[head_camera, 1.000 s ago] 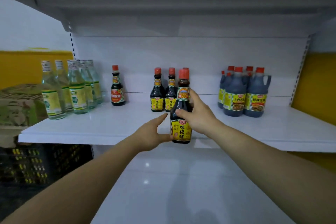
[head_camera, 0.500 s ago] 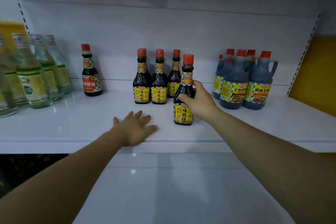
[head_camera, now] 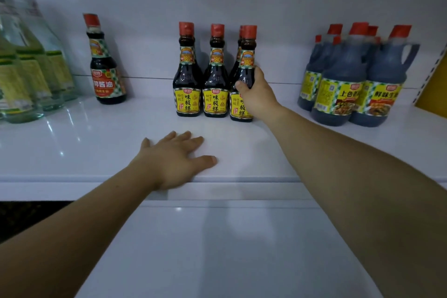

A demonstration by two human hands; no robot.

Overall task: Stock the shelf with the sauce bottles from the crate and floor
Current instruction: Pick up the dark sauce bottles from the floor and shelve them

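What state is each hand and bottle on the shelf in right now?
right hand, grips held sauce bottle
held sauce bottle, upright on shelf, capped
left hand, flat on shelf, holds nothing
neighbour bottles, upright, capped
red-label bottle, upright, capped
handled jugs, upright, capped

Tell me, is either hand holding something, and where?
The right hand grips a sauce bottle around its shoulder, below the neck. The left hand rests flat on the shelf, holding nothing.

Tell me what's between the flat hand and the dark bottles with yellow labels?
Nothing: the head view shows only bare glossy white shelf between the left hand and the dark red-capped yellow-labelled sauce bottles.
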